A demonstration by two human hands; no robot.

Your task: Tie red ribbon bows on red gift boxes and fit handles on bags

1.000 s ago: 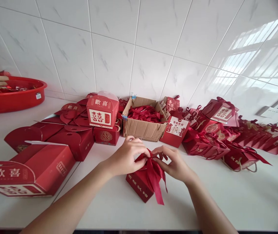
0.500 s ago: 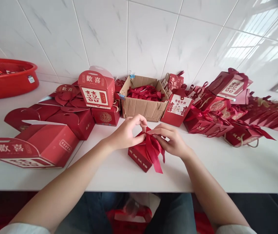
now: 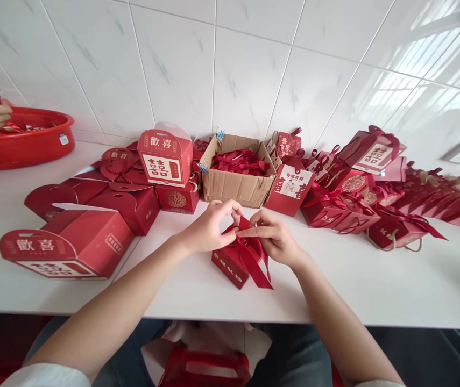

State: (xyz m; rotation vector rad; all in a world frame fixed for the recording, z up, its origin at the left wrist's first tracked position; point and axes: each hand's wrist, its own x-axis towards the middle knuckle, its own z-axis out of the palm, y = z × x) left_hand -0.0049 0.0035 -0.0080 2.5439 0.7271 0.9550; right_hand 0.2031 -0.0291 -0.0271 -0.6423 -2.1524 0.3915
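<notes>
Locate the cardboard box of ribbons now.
In the middle of the head view, the cardboard box stands near the tiled wall, beyond the left hand and right hand, with red boxes on both sides.

Your right hand [image 3: 276, 236] partly hides the ribbon [image 3: 259, 275]; far left of your left hand [image 3: 209, 228], the view crops the basin [image 3: 20, 150].

white table [image 3: 375, 290] | red basin [image 3: 20, 151], left | red gift boxes [image 3: 96, 239], both sides | cardboard carton [image 3: 235, 188] | ribboned box [image 3: 228, 267]
</notes>
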